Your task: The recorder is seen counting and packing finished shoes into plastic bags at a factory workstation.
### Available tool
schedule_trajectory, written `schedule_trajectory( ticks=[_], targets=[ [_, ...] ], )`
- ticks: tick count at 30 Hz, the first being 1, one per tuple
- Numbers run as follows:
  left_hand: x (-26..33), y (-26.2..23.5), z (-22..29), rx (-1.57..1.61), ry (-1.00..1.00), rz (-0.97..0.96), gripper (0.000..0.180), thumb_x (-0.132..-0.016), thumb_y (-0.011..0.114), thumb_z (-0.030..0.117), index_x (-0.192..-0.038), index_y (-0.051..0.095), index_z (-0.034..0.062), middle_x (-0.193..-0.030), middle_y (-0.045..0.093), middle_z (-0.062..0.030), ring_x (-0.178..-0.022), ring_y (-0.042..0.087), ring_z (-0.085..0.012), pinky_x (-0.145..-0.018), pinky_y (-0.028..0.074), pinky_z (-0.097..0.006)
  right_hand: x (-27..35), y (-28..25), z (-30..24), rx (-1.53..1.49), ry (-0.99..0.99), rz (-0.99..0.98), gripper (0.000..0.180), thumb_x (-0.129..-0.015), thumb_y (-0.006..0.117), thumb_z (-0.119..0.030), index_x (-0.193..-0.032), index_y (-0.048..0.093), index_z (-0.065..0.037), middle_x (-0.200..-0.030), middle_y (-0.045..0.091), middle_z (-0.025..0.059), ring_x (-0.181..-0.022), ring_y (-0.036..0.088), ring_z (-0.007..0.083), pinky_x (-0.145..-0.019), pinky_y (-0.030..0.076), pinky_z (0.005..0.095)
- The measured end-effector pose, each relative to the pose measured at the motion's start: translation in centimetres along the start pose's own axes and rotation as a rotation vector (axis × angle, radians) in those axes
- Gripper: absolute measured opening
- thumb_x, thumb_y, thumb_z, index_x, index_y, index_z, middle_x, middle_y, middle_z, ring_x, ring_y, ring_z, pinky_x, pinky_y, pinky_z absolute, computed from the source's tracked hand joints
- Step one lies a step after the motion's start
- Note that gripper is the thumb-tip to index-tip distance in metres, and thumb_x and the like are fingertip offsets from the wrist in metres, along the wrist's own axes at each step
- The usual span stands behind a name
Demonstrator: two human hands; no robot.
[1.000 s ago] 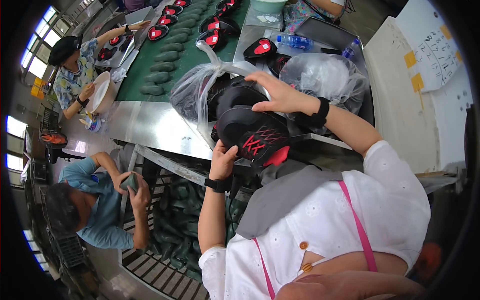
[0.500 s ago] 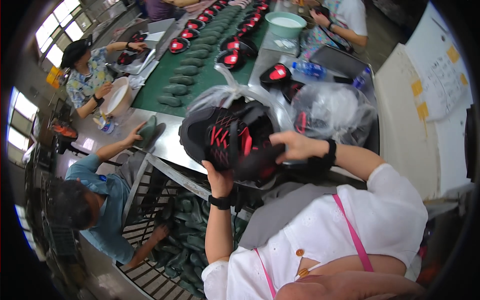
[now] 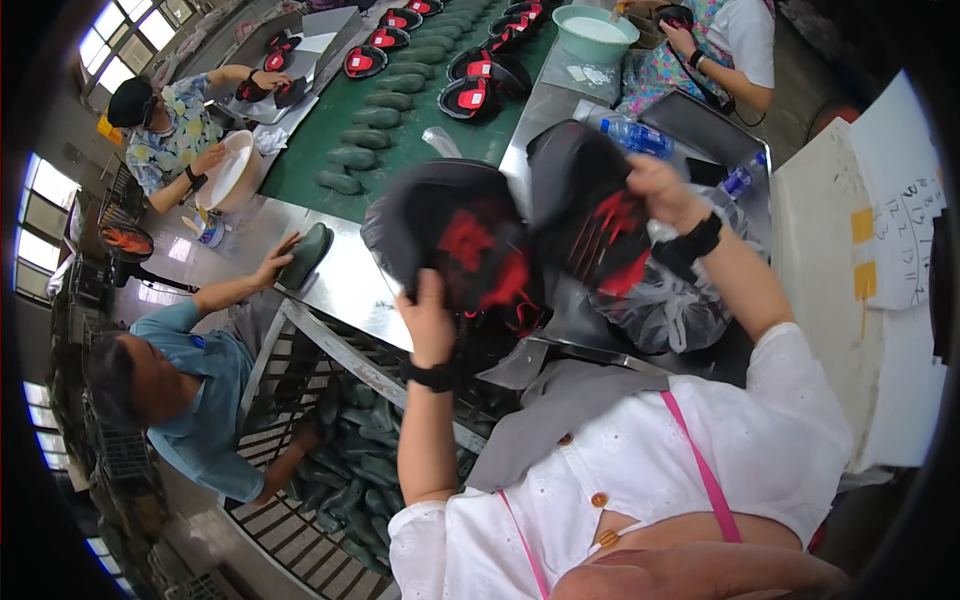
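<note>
My left hand [image 3: 430, 322] is closed around the lower side of a black shoe upper [image 3: 425, 215] with red inside and red lacing, smeared by motion. Beside it, my right hand [image 3: 668, 195] grips a second black shoe upper [image 3: 575, 190] with red laces, raised a little higher. The two uppers lean close together over the metal table edge [image 3: 350, 275]; whether they touch is hard to tell. Just below my right wrist lies a clear plastic bag [image 3: 680, 318]. More of the dark, red-laced bundle hangs under the left upper, partly hidden.
Ahead runs a green conveyor belt [image 3: 300, 165] with rows of green shoe lasts [image 3: 377, 117] and black-and-red uppers [image 3: 468, 97]. A co-worker at left holds a last [image 3: 305, 257] beside a barred cart [image 3: 335, 345] full of lasts. A water bottle [image 3: 637, 137] and green basin [image 3: 596, 35] stand right.
My right hand has moved up and right, bringing one upper apart from the other. My left hand has risen slightly with its upper. The view has shifted a little.
</note>
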State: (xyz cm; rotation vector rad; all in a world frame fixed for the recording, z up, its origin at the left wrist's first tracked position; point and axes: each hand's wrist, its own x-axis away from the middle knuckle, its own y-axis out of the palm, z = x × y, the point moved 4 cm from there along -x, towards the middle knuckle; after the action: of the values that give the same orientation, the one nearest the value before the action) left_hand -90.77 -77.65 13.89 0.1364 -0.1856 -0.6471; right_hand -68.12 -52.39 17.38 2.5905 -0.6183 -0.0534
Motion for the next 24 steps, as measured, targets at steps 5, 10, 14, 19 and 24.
schedule_trajectory(
  ticks=[5,10,14,19,24],
  targets=[
    [-0.6,-6.0,-0.5,-0.109,0.278,0.133,0.038,-0.092,0.05,0.025,-0.111,0.051,-0.008,-0.11,0.053,-0.0136,-0.094,0.051,-0.0176,-0.081,0.041,-0.029,1.9,-13.1,-4.0,1.052,0.108,0.514,0.048,-0.075,0.066,-0.019,-0.115,0.048,0.002,-0.106,0.058,0.0127,-0.099,0.057,0.0208,-0.087,0.045,0.0339],
    [3.9,-7.0,-3.4,-0.031,0.178,0.092,0.034,-0.089,0.052,0.011,-0.12,0.046,-0.0029,-0.115,0.052,-0.007,-0.102,0.048,-0.014,-0.09,0.035,-0.027,-2.2,-1.9,1.6,1.304,-0.062,-0.075,0.036,-0.072,0.064,-0.016,-0.105,0.057,-0.003,-0.091,0.061,0.0124,-0.08,0.06,0.0226,-0.071,0.048,0.033],
    [5.2,-7.0,-4.3,-0.195,0.266,0.048,0.038,-0.089,0.052,0.009,-0.124,0.041,-0.0012,-0.112,0.052,-0.0079,-0.099,0.049,-0.015,-0.09,0.036,-0.027,-2.4,7.6,11.5,1.526,-0.229,-0.618,0.047,-0.067,0.067,-0.024,-0.105,0.058,0.002,-0.1,0.061,0.0163,-0.105,0.052,0.0307,-0.087,0.042,0.0388],
    [7.1,-7.4,-3.6,-0.56,0.518,0.089,0.049,-0.088,0.046,0.004,-0.132,0.026,-0.0022,-0.112,0.051,-0.0185,-0.099,0.052,-0.0278,-0.09,0.037,-0.032,-4.6,5.6,15.8,2.03,-0.158,-0.479,0.035,-0.059,0.064,-0.015,-0.093,0.061,-0.007,-0.101,0.06,0.0068,-0.104,0.05,0.024,-0.088,0.037,0.0421],
    [8.6,-4.9,-3.2,-0.957,0.606,-0.151,0.045,-0.07,0.047,-0.01,-0.11,0.059,0.0058,-0.102,0.052,-0.0169,-0.09,0.053,-0.0375,-0.081,0.044,-0.04,-2.0,2.9,10.9,1.61,-0.486,-0.234,0.024,-0.061,0.059,-0.002,-0.083,0.06,-0.01,-0.092,0.059,0.0029,-0.097,0.051,0.0253,-0.084,0.038,0.0383]
  ],
)
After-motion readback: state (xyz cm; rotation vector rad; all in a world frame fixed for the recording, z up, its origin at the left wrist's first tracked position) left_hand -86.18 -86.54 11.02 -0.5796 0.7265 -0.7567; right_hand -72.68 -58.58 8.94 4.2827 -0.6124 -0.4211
